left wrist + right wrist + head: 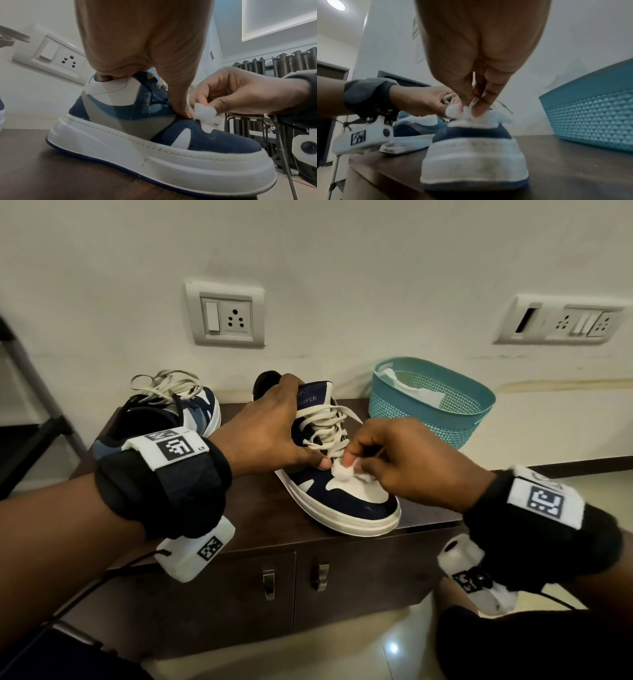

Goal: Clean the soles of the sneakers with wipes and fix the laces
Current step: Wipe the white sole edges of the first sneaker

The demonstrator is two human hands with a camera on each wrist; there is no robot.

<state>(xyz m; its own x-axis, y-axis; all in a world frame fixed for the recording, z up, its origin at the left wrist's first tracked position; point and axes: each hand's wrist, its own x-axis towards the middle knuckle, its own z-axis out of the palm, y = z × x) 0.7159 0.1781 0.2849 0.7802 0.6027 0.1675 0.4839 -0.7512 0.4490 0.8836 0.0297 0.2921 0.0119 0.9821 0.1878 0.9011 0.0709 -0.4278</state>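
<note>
Both forearms are bare down to the wrist, where each carries a wide black fabric wristband (161,491). Across the top of the left band runs a white strap printed with a black-and-white square marker (178,447) and the small letters "L5". Under that wrist hangs a white plastic camera housing (195,553) with a checkered marker on its side and a thin black cable (78,597) trailing from it. The right wrist wears a matching black band (534,542) topped by a white strap with its own square marker (544,501). Below it sits a second white housing (476,577) with a round dark lens, a marker and a black cable.
</note>
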